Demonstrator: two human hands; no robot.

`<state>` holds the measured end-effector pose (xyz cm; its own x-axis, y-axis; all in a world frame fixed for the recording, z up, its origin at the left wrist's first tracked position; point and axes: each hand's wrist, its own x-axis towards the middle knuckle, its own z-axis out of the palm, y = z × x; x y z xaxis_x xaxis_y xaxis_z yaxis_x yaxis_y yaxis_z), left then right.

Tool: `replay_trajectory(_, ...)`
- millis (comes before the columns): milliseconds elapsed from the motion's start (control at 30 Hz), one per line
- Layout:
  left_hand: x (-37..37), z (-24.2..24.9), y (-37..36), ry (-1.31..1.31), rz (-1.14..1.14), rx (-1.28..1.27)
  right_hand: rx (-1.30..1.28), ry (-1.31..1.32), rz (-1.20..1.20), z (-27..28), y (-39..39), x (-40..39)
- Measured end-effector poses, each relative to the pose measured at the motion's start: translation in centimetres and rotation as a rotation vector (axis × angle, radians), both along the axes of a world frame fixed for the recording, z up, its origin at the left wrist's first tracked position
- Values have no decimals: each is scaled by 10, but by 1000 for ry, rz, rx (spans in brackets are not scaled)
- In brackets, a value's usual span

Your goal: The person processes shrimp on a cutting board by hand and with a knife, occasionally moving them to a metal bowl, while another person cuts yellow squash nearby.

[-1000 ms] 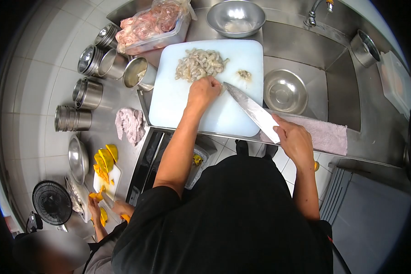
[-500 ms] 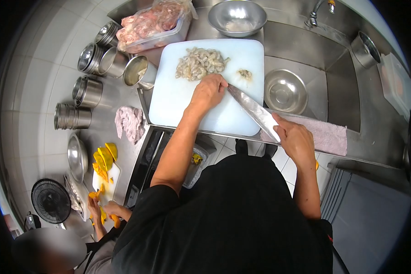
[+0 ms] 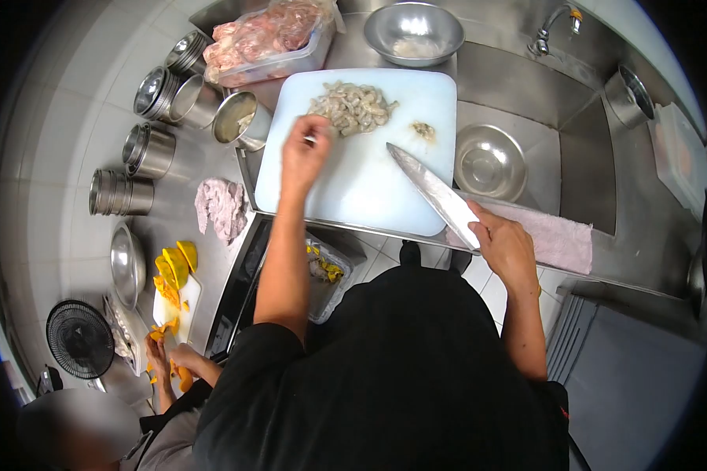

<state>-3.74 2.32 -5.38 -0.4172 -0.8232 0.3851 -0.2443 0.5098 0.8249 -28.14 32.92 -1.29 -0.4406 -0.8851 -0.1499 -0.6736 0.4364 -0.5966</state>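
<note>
My right hand [image 3: 507, 242] is wrapped round the white handle of a large kitchen knife [image 3: 428, 184], its blade slanting over the right part of a white cutting board [image 3: 291, 188]. A pile of peeled raw shrimp [image 3: 353, 108] lies at the far side of the board. Beside it, to the right, sits a small heap of dark scraps [image 3: 423, 132]. Over the board's left part, my left hand [image 3: 302, 153] has its fingers curled into a pinch, slightly blurred, near the pile's left end. I cannot tell what is between those fingertips.
A steel pot [image 3: 242, 122] stands left of the board, with a tub of bagged meat [image 3: 271, 63] behind it. Steel bowls [image 3: 491, 161] sit in the sink and behind the board. At lower left, another person's hands [image 3: 182, 361] work on orange pieces.
My left hand has moved left, away from the knife tip and the front of the shrimp pile. The knife and my right hand have stayed nearly in place.
</note>
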Motion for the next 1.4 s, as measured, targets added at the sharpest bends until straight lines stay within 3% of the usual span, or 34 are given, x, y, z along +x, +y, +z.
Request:
replay_trajectory(133,54,37,-75,18,336,-163,30,-119,-48,-3,1,-13)
replay_trajectory(200,67,68,-90,-273,567,-215,11,-105,-70,-2,3,-17)
replay_trajectory(300,105,53,-138,-545,569,-267,-125,23,-61,-4,8,-19)
replay_trajectory(433,121,40,-151,-949,496,-16,-160,37,5,4,11,-17)
replay_trajectory(533,116,44,-154,-1059,488,-14,-121,79,141,10,4,-10)
replay_trajectory(633,90,54,-134,-898,587,-297,-143,161,185,9,-6,-6)
replay_trajectory(700,48,75,-88,-631,433,-272,-97,198,139,10,-14,-10)
replay_trajectory(767,15,58,-48,-546,160,-361,-50,236,92,18,-20,-17)
replay_trajectory(833,-15,38,-4,-598,44,-516,-46,269,57,21,-21,-21)
replay_trajectory(933,-34,0,11,-632,130,-721,-100,310,21,19,-19,-29)
replay_trajectory(1033,-37,-3,4,-638,137,-698,-169,305,-26,18,-8,-28)
replay_trajectory(1300,-30,51,5,-626,7,-130,-228,102,51,5,23,-32)
replay_trajectory(1333,-30,56,7,-643,-19,-27,-159,95,48,6,25,-32)
replay_trajectory(1400,-31,65,9,-794,-185,-64,-24,82,52,13,22,-33)
